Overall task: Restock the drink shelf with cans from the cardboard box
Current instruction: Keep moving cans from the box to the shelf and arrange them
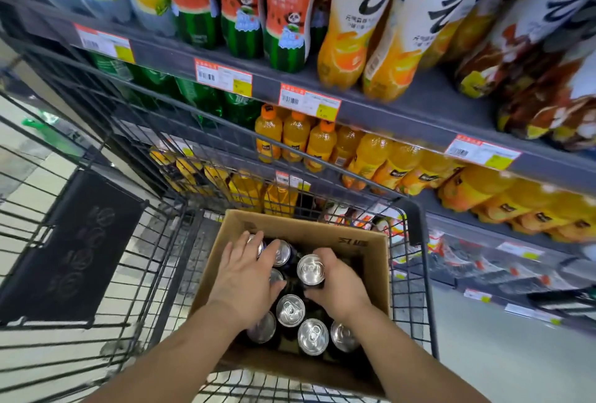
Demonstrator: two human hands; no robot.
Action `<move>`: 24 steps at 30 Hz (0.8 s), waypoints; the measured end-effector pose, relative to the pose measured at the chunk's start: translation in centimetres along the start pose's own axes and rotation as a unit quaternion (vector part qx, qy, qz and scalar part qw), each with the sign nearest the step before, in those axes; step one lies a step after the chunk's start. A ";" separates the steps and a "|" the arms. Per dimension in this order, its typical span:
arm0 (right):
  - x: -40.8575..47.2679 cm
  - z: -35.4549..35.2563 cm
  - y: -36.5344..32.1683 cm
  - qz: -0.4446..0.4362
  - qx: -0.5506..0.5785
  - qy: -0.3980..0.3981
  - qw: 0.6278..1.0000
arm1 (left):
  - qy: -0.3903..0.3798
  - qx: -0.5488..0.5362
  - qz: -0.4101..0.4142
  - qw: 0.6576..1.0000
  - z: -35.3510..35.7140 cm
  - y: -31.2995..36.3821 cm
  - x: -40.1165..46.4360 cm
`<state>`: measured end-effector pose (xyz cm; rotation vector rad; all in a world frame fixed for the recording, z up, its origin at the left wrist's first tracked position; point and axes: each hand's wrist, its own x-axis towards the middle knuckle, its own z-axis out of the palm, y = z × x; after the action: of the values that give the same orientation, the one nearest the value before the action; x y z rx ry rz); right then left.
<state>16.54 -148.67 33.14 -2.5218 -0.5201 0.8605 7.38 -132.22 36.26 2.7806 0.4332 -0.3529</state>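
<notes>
To the left of the cardboard box (361,241), the black folded child-seat panel (74,247) hangs on the wire wall of my shopping cart (154,241). The box itself sits inside the cart basket, its top open, with dark cans standing upright in it, silver lids up.

My left hand (248,273) reaches into the left half of the box. Its fingers are spread and fairly straight, lying over the tops of two cans at the far left corner (282,252); the thumb bends down beside a third lid nearer the box's middle. I cannot tell whether the fingers truly grip anything or only rest there.

In the middle of the box, nearer to me, four loose cans (290,310) stand untouched, close together between my two wrists.

My right hand (338,286) is in the right half of the box, fingers and thumb curled round the body of one can (311,268), which sits higher than its neighbours, its lid fully showing.

Beyond the box's far wall and to its right runs the drink shelf (403,105). Small orange juice bottles (295,138) stand in a row above the box; on the level above, watermelon-labelled bottles (238,9) and tall orange-soda bottles (351,25) line up, with orange-bordered price tags (309,101) along the shelf edge.
</notes>
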 end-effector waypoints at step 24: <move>2.4 1.4 -1.1 -0.069 -0.116 -0.142 0.981 | 0.138 -0.318 -0.077 0.935 -1.0 -6.0 -1.9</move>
<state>17.24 -146.26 31.52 -2.5397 -0.9259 1.1737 3.83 -126.98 36.16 2.1632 0.6917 0.1372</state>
